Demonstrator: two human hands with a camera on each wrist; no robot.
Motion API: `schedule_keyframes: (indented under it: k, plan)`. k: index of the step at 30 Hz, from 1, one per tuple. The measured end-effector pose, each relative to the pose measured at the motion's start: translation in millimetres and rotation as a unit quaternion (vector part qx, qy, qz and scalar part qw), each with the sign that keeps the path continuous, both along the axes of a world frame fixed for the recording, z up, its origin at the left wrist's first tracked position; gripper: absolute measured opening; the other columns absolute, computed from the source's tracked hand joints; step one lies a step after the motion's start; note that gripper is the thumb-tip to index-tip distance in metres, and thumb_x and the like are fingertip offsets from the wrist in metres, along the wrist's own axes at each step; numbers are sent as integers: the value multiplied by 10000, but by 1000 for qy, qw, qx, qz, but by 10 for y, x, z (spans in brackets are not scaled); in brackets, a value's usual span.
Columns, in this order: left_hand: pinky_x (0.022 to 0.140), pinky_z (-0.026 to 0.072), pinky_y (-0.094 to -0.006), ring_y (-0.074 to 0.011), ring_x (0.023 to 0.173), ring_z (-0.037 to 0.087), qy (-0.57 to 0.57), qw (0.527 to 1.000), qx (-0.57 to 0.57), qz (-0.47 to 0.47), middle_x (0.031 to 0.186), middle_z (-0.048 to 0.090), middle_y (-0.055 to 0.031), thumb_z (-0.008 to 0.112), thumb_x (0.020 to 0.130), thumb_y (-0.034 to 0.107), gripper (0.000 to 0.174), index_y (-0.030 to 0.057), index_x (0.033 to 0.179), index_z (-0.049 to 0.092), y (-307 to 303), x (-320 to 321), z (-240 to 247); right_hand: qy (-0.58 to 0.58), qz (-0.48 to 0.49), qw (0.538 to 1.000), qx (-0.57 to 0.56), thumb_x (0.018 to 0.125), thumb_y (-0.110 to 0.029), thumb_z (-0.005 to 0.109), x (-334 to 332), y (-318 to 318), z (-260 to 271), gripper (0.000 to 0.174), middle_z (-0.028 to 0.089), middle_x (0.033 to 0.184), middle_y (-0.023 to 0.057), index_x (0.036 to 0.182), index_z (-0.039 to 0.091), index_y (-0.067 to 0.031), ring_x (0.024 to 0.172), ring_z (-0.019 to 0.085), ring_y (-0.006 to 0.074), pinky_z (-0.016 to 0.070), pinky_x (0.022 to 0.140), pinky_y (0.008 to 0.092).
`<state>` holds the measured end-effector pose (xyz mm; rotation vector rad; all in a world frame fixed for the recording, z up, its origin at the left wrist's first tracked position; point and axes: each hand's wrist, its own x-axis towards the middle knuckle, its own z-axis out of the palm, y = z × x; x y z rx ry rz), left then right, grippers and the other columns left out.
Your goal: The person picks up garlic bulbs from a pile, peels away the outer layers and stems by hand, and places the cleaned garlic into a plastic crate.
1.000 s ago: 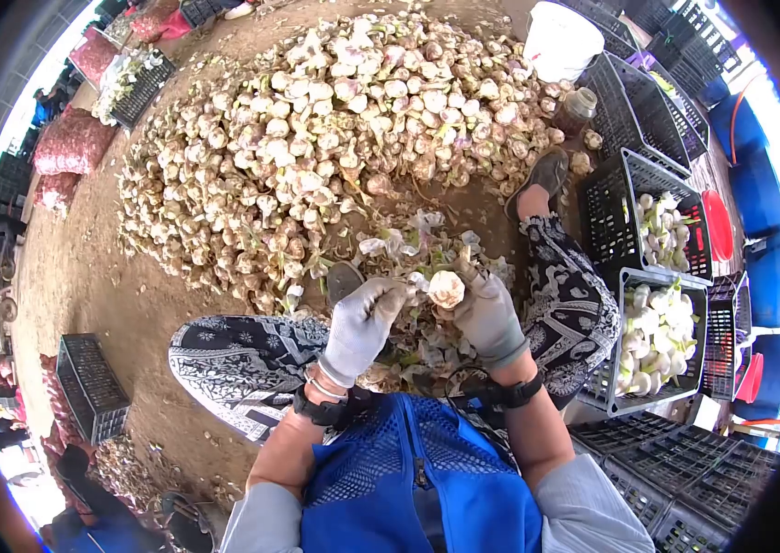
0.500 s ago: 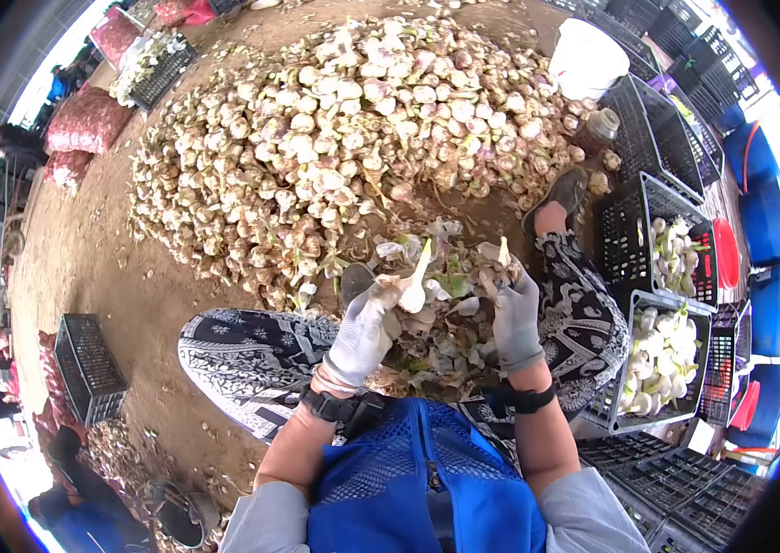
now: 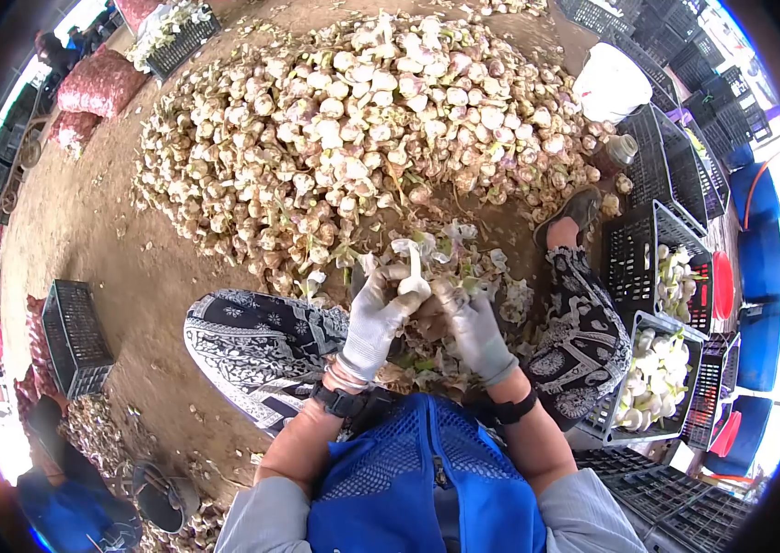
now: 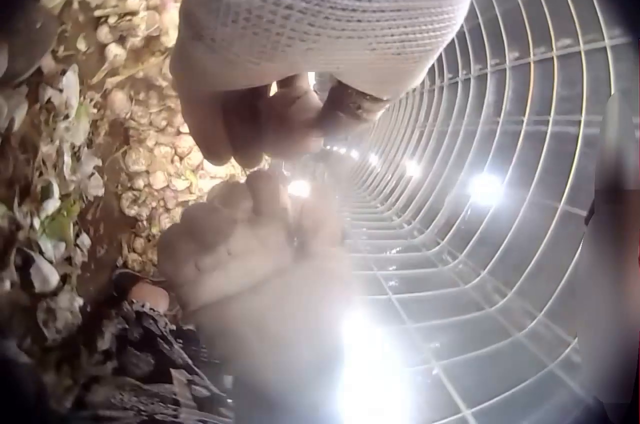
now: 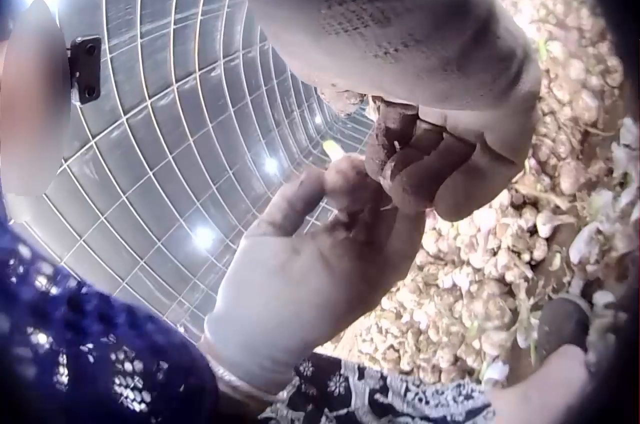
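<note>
In the head view a peeled white garlic bulb [image 3: 415, 281] with its stem upright is pinched by the gloved left hand [image 3: 374, 323]. The gloved right hand [image 3: 477, 334] is close beside it, its fingers bent against the bulb's side; whether they hold a bit of skin cannot be told. Loose skins [image 3: 445, 355] lie below both hands, between the legs. The right wrist view shows the left hand [image 5: 310, 279] around the bulb, with the right hand [image 5: 400, 74] curled above it. In the left wrist view the fingers of both hands meet, and the bulb is hard to make out.
A large heap of unpeeled garlic [image 3: 353, 120] spreads ahead. At the right stand a crate of peeled bulbs [image 3: 625, 429], a black crate [image 3: 629, 267], a white bucket [image 3: 611, 85] and a jar [image 3: 618, 152]. An empty crate [image 3: 76, 336] is at the left.
The hands parted, showing the peeled bulb in the left hand, and have come together again around it. The head view has shifted, with the heap now further right.
</note>
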<state>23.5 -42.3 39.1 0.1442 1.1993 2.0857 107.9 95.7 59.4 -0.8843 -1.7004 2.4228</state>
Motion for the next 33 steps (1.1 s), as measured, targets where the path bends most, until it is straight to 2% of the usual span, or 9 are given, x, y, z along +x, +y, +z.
schedule_keyframes:
  k: [6, 8, 22, 23, 24, 26, 29, 32, 33]
  plan:
    - [606, 398, -179, -18, 696, 502, 196, 965, -173, -26, 812, 607, 37, 692, 926, 125, 198, 24, 1082, 624, -58, -24, 346, 19, -29, 999, 4, 967, -213, 659, -25, -83, -38, 206, 641, 775, -30, 957, 702, -11, 692, 532, 34, 430, 590, 231]
    - [619, 412, -186, -25, 705, 523, 153, 963, -215, -48, 804, 639, 28, 685, 934, 159, 207, 5, 1071, 663, -97, -33, 329, 83, -26, 977, 192, 953, -206, 675, -46, -51, -401, 219, 601, 709, -40, 900, 696, 5, 687, 488, 42, 416, 578, 268]
    - [777, 501, -242, -116, 845, 621, 173, 967, -185, -4, 956, 678, -38, 642, 947, 69, 152, -13, 1075, 631, 253, 142, 204, 46, -53, 946, 316, 922, -129, 655, 171, 87, -593, 131, 638, 823, 109, 928, 644, 2, 778, 554, 156, 457, 745, 329]
    - [762, 509, -248, -125, 853, 627, 329, 916, -232, -4, 953, 677, -40, 617, 962, 87, 156, -7, 1087, 630, 205, 127, 43, 32, -37, 935, 350, 925, -149, 653, 227, 138, -650, 141, 644, 815, 115, 933, 657, -8, 779, 562, 167, 457, 760, 341]
    - [724, 516, -258, -125, 833, 637, 662, 698, -272, 8, 954, 678, -47, 622, 973, 148, 190, -1, 1092, 626, 178, 3, -116, 19, -19, 924, 383, 928, -168, 650, 272, 156, -717, 153, 651, 807, 121, 939, 670, -17, 781, 570, 178, 457, 776, 352]
    - [687, 522, -271, -131, 814, 648, 128, 986, -100, 40, 947, 676, -62, 639, 971, 188, 211, 10, 1081, 623, 268, 137, -379, -32, -26, 906, 421, 854, -217, 635, 360, 218, -734, 237, 667, 898, 252, 940, 660, 3, 846, 624, 448, 486, 735, 486]
    - [817, 558, -347, -242, 916, 697, 308, 879, -357, -69, 1112, 699, -164, 648, 844, -29, 405, 19, 1244, 607, 198, 68, -58, -11, -52, 953, 299, 913, -160, 625, 431, 281, -592, 203, 673, 794, 121, 1012, 669, 11, 725, 606, 231, 472, 669, 367]
    - [824, 555, -344, -261, 935, 701, 219, 949, -222, -57, 1056, 699, -187, 678, 809, 19, 434, 13, 1238, 606, 236, 62, -147, 0, -84, 984, 155, 966, -120, 601, 393, 310, -536, 173, 578, 735, -45, 1013, 674, 29, 717, 436, 54, 401, 611, 258]
    - [801, 558, -344, -244, 928, 700, 437, 848, -295, -54, 1018, 701, -161, 709, 774, 30, 469, 2, 1229, 602, 250, 43, -174, 31, -79, 986, 144, 967, -121, 598, 384, 301, -544, 179, 578, 737, -50, 1007, 673, 36, 705, 440, 55, 402, 603, 264]
